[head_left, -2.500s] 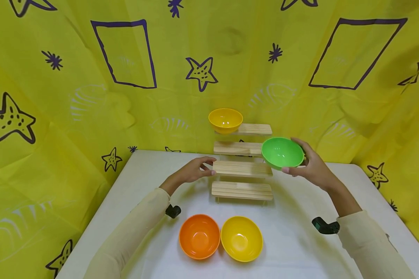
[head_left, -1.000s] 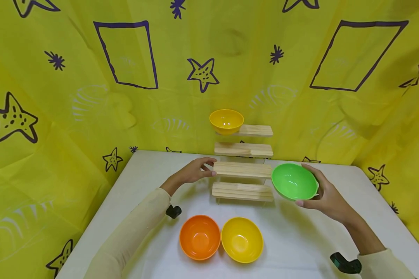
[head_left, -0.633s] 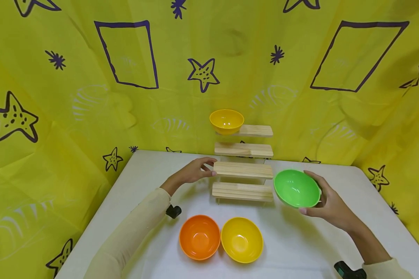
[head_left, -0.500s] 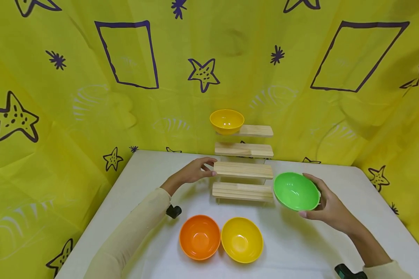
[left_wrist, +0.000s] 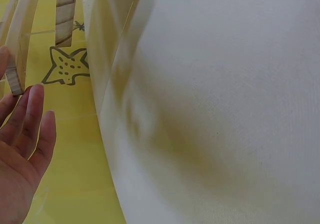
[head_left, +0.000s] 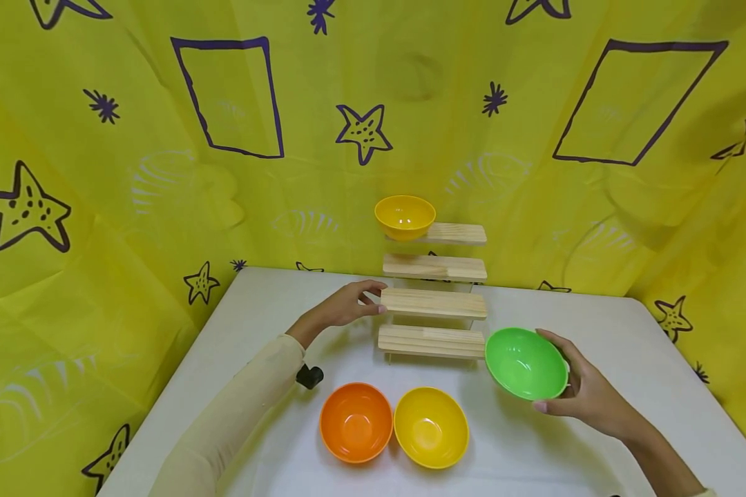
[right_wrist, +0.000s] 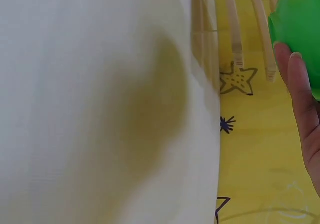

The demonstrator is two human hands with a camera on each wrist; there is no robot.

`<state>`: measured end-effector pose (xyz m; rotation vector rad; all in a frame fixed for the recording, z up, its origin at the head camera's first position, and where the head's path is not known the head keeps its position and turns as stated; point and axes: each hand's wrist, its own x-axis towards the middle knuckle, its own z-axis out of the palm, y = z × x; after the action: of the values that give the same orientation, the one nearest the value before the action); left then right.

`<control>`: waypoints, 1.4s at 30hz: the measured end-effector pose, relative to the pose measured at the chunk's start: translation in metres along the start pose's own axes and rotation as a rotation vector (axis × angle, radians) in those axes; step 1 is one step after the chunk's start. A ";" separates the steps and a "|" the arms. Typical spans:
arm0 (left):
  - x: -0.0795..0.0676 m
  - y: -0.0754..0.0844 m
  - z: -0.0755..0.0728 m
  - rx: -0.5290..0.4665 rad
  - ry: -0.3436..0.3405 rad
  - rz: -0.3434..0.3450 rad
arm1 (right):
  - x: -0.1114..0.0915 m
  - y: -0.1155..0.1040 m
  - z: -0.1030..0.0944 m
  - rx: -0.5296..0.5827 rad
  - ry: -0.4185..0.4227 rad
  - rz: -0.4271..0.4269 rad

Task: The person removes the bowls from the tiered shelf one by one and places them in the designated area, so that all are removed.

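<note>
The left hand [head_left: 345,305] pinches the wooden stand [head_left: 434,303], probably to steady it; the right hand [head_left: 590,395], spread wide to span the green bowl [head_left: 525,364], grips it

Long cream left sleeve [head_left: 239,400]; small black device [head_left: 309,377] by its cuff [head_left: 293,346]; bare fingers [left_wrist: 35,107].

Right hand [right_wrist: 308,119] holds what seems a green bowl [right_wrist: 302,29], partly cropped
</note>
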<state>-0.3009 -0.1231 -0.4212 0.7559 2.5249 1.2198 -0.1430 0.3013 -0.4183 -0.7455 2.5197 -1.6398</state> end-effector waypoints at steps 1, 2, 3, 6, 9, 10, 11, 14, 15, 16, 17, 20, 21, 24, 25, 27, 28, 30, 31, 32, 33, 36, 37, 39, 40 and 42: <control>0.000 0.000 0.000 -0.001 0.000 0.001 | -0.001 0.000 0.001 0.006 -0.003 -0.001; 0.000 0.000 0.000 -0.002 -0.001 0.002 | -0.003 0.001 0.002 0.010 -0.007 -0.003; 0.000 0.000 0.000 -0.001 -0.001 0.002 | -0.004 0.001 0.003 0.015 -0.010 -0.005; -0.001 0.000 0.000 0.000 -0.002 0.002 | -0.007 0.003 0.006 0.034 -0.025 -0.012; -0.001 0.001 0.000 0.003 -0.003 -0.004 | -0.010 0.005 0.008 0.061 -0.043 -0.010; -0.001 0.001 0.000 0.002 -0.004 -0.005 | -0.011 0.006 0.008 0.073 -0.052 -0.005; -0.001 0.001 0.000 0.001 -0.004 -0.006 | -0.012 0.006 0.008 0.079 -0.058 0.001; -0.001 0.000 0.000 -0.005 -0.004 -0.007 | -0.015 0.009 0.010 0.098 -0.077 0.013; -0.002 0.000 0.001 -0.007 -0.003 -0.006 | -0.016 0.010 0.011 0.097 -0.080 0.012; -0.002 0.000 0.001 -0.008 -0.003 -0.005 | -0.017 0.011 0.012 0.094 -0.083 0.009; -0.002 0.000 0.001 -0.008 -0.002 -0.005 | -0.018 0.011 0.012 0.088 -0.083 0.005; -0.002 0.000 0.001 -0.009 0.000 -0.004 | -0.021 0.012 0.014 0.084 -0.091 0.002; -0.001 0.000 0.001 -0.008 0.001 -0.004 | -0.022 0.013 0.015 0.086 -0.097 0.006; -0.001 -0.001 0.001 -0.007 0.001 -0.003 | -0.026 0.013 0.017 0.100 -0.117 0.032; -0.001 0.000 0.001 -0.008 0.001 -0.003 | -0.027 0.014 0.018 0.112 -0.129 0.044; -0.002 0.000 0.001 -0.013 0.000 -0.001 | -0.029 0.014 0.020 0.133 -0.153 0.071; -0.002 0.001 0.000 -0.016 0.000 0.000 | -0.029 0.015 0.021 0.143 -0.163 0.082; -0.002 0.001 0.000 -0.020 0.000 0.001 | -0.031 0.015 0.022 0.155 -0.180 0.103; -0.002 0.001 0.000 -0.021 0.000 0.002 | -0.031 0.016 0.023 0.159 -0.186 0.113; -0.002 0.002 0.000 -0.022 0.000 0.002 | -0.032 0.016 0.023 0.158 -0.189 0.124; -0.002 0.002 0.000 -0.021 0.000 0.003 | -0.032 0.016 0.024 0.152 -0.188 0.131; -0.003 0.001 0.000 -0.020 0.001 0.005 | -0.034 0.016 0.025 0.138 -0.187 0.158; -0.003 0.001 0.000 -0.019 0.001 0.006 | -0.034 0.016 0.026 0.137 -0.190 0.169; -0.002 0.001 0.000 -0.018 0.000 0.006 | -0.035 0.016 0.027 0.125 -0.194 0.185; -0.002 0.001 0.001 -0.018 -0.001 0.006 | -0.036 0.016 0.027 0.122 -0.197 0.193; -0.002 0.001 0.001 -0.016 -0.002 0.004 | -0.037 0.016 0.028 0.115 -0.200 0.207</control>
<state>-0.2984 -0.1233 -0.4207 0.7589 2.5103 1.2392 -0.1085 0.2979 -0.4528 -0.5828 2.2597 -1.5421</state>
